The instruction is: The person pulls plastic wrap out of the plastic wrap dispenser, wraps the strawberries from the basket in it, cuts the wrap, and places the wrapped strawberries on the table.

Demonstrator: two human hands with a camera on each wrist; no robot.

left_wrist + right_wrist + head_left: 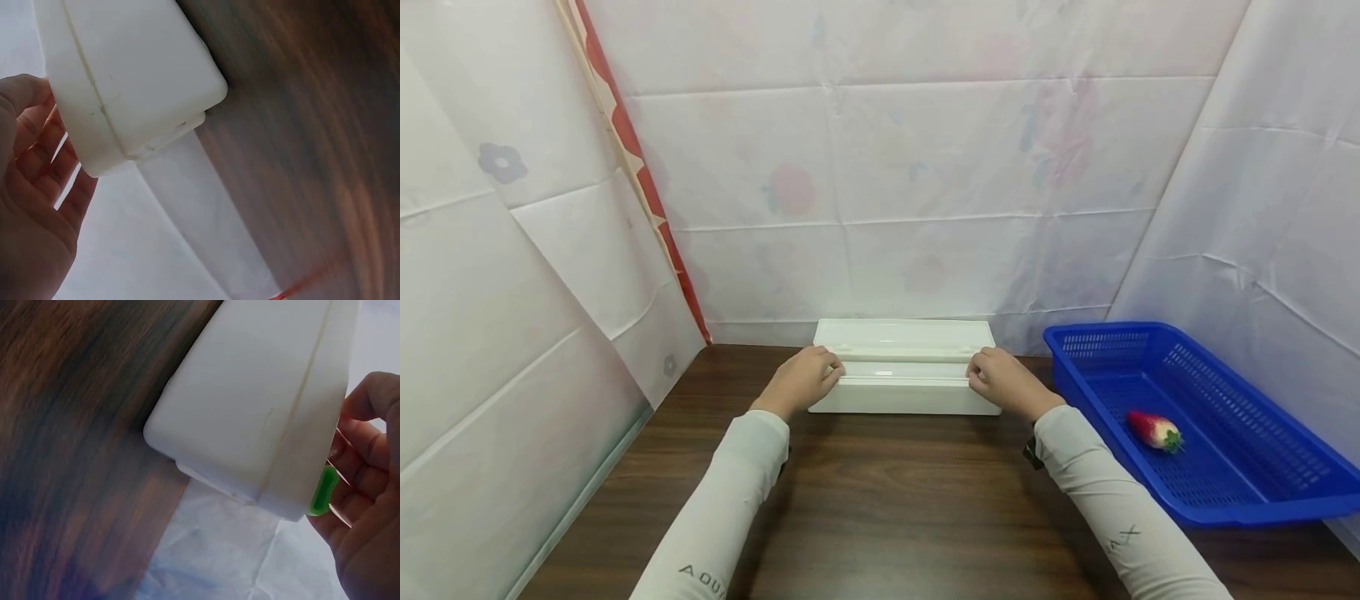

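A long white box (904, 398), like a plastic wrap dispenser, stands at the back of the table with a pale panel (902, 332) raised behind its slotted top. My left hand (801, 377) grips its left end, thumb and bent fingers at the top edge. At the opposite end my right hand (1006, 379) holds the same edge in a mirrored way. The left wrist view shows the smooth end wall (144, 62) beside my fingers. A small green tab (324, 490) sticks out near my right fingers in the right wrist view. The box's inside is mostly hidden.
To the right, a blue plastic basket (1247, 510) holds one red-and-white strawberry-like fruit (1150, 429) with green leaves. White patterned sheeting (910, 167) hangs behind and along both sides of the dark wooden table (895, 508).
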